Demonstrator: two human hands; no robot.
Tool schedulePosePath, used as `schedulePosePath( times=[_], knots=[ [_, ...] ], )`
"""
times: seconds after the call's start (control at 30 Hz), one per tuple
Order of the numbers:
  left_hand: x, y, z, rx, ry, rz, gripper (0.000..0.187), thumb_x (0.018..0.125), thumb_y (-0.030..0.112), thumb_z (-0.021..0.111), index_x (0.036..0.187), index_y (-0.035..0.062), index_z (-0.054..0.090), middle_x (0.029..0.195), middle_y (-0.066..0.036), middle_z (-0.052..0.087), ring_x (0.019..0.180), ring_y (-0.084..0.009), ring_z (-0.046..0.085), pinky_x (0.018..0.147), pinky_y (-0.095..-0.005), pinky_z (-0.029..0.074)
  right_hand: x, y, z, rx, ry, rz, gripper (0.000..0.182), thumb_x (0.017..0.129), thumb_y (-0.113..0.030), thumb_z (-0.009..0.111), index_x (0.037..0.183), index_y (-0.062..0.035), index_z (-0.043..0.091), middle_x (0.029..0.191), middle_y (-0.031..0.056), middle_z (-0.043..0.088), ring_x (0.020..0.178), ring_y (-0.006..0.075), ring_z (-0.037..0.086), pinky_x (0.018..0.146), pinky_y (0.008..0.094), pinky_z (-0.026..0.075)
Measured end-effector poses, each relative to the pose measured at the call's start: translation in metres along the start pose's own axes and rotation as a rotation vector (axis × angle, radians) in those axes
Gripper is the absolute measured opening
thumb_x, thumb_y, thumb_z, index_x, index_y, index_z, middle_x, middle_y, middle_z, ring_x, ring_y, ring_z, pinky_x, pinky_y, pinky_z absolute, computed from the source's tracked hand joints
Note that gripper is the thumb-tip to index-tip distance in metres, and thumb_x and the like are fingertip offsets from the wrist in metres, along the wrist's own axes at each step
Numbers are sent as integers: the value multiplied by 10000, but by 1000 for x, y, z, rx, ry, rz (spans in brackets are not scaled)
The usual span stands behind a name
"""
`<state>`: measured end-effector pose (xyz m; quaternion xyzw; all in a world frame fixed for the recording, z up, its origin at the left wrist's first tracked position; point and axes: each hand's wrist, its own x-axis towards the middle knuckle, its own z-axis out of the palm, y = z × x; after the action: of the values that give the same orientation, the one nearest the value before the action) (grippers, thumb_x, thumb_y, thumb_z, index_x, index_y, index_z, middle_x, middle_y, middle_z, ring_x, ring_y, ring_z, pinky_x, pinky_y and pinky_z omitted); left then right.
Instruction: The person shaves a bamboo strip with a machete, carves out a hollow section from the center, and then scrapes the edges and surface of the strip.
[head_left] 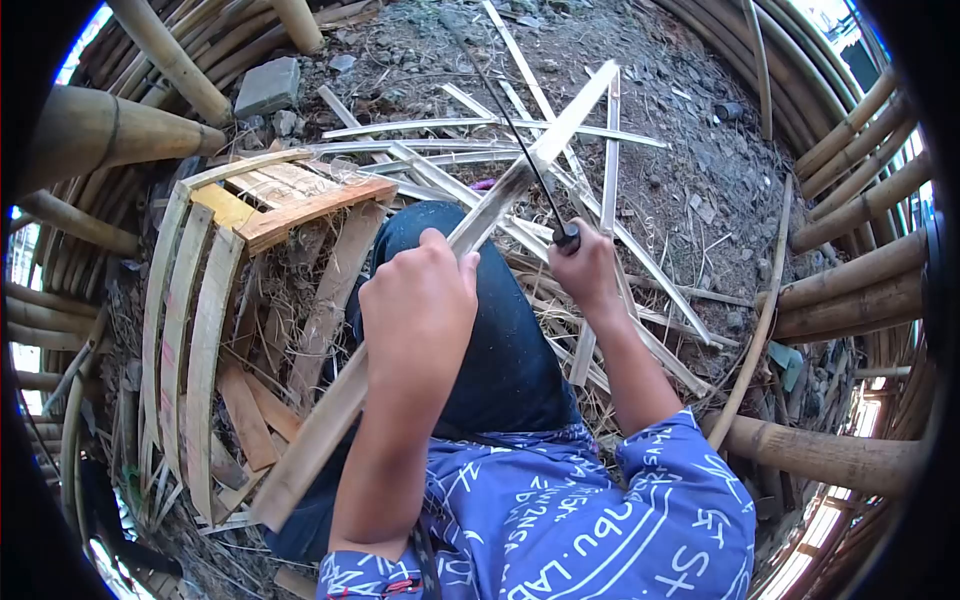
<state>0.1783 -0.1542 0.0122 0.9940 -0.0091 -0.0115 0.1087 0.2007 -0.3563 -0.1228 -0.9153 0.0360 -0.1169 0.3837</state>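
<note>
My left hand (420, 300) is wrapped round a long, flat bamboo strip (315, 440) that runs slantwise from the lower left to the upper right. In my right hand (585, 265) is the dark handle of a long, thin blade (530, 160). The blade points up and to the left and crosses the strip beyond my left hand, near the strip's pale upper part. Whether the blade's edge is cutting into the strip cannot be made out. Under the strip is my bent knee in dark trousers (500, 340).
A slatted wooden crate (200, 340) stands on the left. Split bamboo strips (640, 250) lie crossed on the littered ground ahead. A grey block (268, 86) sits at the upper left. Thick bamboo poles (820, 455) are on both sides, one close to my right elbow.
</note>
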Motion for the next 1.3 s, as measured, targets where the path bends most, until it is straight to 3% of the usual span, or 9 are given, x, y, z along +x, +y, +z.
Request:
schedulePosePath(
  times=[0.1,0.23,0.43,0.47,0.57,0.9,1.03,1.13,1.3],
  knots=[
    [-3,-9,-5,-28,-34,22,325,902,347,576,848,26,593,710,-172,662,696,-324,682,622,-406,549,-12,-7,0,-54,55,-181,86,732,-51,632,719,-20,553,612,168,626,567,288,659,524,384,517],
    [-7,-6,0,-74,-45,-21,327,911,343,560,848,24,587,721,-194,659,713,-349,674,637,-438,538,7,31,-6,-261,94,-57,93,705,-52,641,704,-24,552,589,167,612,554,316,637,522,408,505],
    [-6,-16,-5,-209,-118,-80,372,894,364,573,939,-4,606,780,-250,642,775,-414,639,694,-490,496,-25,0,-12,42,21,-96,97,716,-44,645,732,-16,554,597,172,607,546,297,635,540,416,488],
    [-7,-19,-5,-208,-110,-70,367,893,360,576,941,-3,607,777,-251,641,778,-415,637,700,-488,495,-17,18,-13,-91,-68,59,113,717,-32,656,732,-12,546,595,166,604,553,282,642,552,407,506],
    [-7,-9,-6,-168,-121,-81,356,890,349,581,943,-2,610,768,-250,636,790,-417,633,709,-481,490,15,52,-22,-430,81,-76,101,722,-70,641,737,-26,552,635,207,616,578,369,630,544,442,506],
    [-38,-71,-9,-456,-61,-91,273,858,266,637,836,2,574,664,-219,589,631,-390,608,562,-407,444,-5,6,-48,-65,118,-139,130,681,-32,663,760,-15,562,628,183,599,606,361,627,550,389,482],
    [-64,-101,-13,-439,-18,-69,246,825,202,679,805,-7,552,617,-190,555,554,-330,589,523,-359,419,-9,-5,-45,51,98,74,142,680,-65,684,705,-14,554,569,96,562,517,196,573,522,323,440],
    [-83,-121,-9,-463,-22,-81,304,807,236,708,765,-10,536,586,-158,525,495,-256,528,502,-332,391,-10,-12,-47,265,53,241,154,706,-73,685,678,-30,540,545,-39,439,519,67,380,487,252,325],
    [-110,-160,-1,-413,6,-106,396,760,309,750,724,0,506,547,-134,433,483,-250,403,496,-343,340,-7,-14,-49,468,102,269,206,738,-64,678,647,-57,494,558,-76,386,513,39,336,465,244,272]
  ],
)
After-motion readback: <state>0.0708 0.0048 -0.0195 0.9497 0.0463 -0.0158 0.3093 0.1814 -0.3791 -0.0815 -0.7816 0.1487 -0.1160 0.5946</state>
